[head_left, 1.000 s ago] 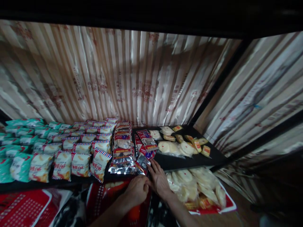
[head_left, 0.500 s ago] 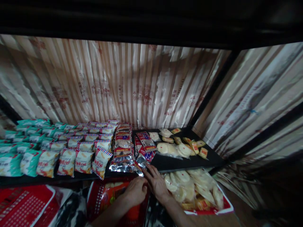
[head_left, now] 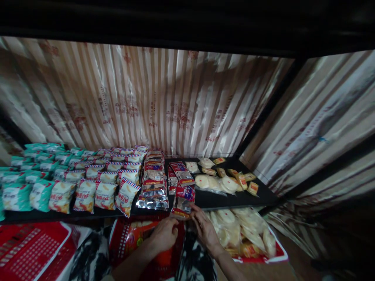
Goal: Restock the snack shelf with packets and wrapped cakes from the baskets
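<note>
At the front edge of the black shelf, a red and silver snack packet lies flat between my hands. My left hand is closed at its lower left corner, with the fingers curled. My right hand pinches its lower right edge between thumb and fingers. Just behind lie a few loose packets of the same kind. To their left runs an overlapping row of such packets, silver ends toward me. Part of the held packet is hidden by my fingers.
Rows of white snack bags and green bags fill the shelf's left. Flat round wrapped cakes and small yellow packs lie right. Below stand an open box of bagged cakes and a red bag.
The packet at my hands now lies turned with its printed face showing. My right hand has shifted right and slightly down to its edge; my left hand has barely moved.
</note>
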Action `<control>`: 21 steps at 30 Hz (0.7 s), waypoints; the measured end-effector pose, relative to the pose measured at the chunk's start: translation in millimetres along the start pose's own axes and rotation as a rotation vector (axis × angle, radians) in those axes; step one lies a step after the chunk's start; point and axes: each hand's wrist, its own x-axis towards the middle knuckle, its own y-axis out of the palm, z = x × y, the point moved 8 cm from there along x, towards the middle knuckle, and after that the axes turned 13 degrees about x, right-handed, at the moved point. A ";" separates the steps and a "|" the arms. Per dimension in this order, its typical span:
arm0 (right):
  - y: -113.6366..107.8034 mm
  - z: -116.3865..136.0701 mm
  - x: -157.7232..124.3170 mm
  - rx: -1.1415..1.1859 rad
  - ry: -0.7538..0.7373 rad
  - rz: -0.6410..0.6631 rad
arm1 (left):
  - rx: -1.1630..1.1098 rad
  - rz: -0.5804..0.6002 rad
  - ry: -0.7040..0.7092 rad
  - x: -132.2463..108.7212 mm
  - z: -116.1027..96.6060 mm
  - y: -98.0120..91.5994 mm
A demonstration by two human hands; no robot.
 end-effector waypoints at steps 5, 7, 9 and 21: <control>-28.8 8.5 0.0 0.066 0.070 -0.117 | -0.018 -0.096 -0.069 9.5 8.3 3.6; -32.3 7.6 2.6 0.074 0.098 -0.156 | 0.005 -0.134 -0.124 12.7 15.3 1.2; -30.7 5.8 4.9 0.078 0.120 -0.184 | 0.032 -0.143 -0.150 14.8 20.4 -1.5; -5.5 -1.4 7.1 -0.040 0.013 -0.025 | 0.020 -0.192 -0.180 18.5 28.8 -3.9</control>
